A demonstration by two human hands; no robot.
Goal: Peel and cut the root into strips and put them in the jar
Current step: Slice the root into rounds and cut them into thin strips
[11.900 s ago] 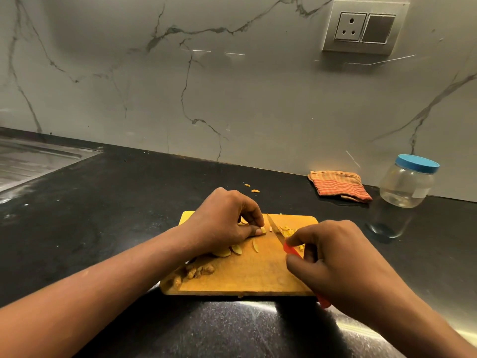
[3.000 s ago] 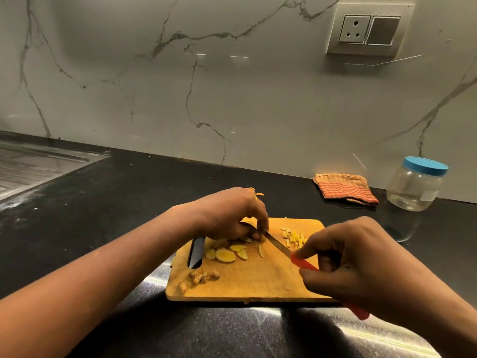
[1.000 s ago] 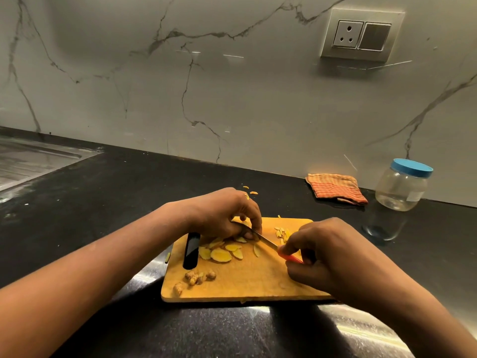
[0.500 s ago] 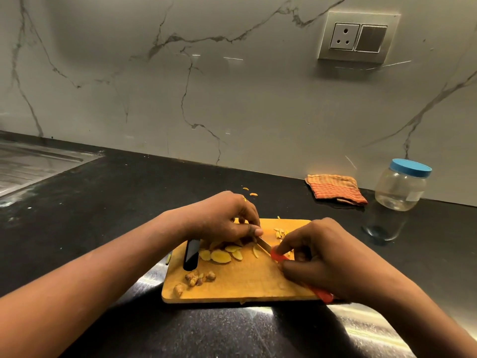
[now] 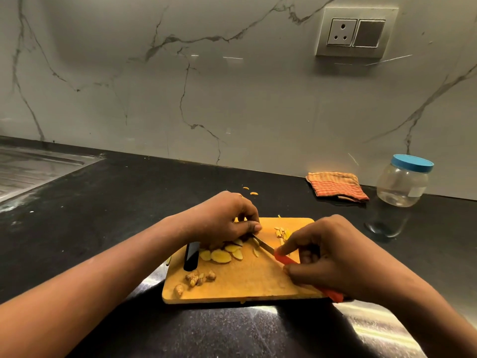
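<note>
A wooden cutting board lies on the black counter. Yellow root slices lie on its left half, and thin cut strips are heaped at its far right. My left hand curls over a slice at the board's far middle and holds it down with the fingertips. My right hand grips a red-handled knife; its blade tip sits right beside my left fingertips. The clear jar with a blue lid stands closed at the far right by the wall.
Brown peel scraps lie on the board's near left, beside its black handle slot. A folded orange cloth lies left of the jar. Two small yellow bits lie on the counter behind the board. A steel sink drainer is at far left.
The knife blade has shifted a little between cuts next to my left fingertips. My left hand stays on the slice, and the strip heap on the right has grown since the earliest frame.
</note>
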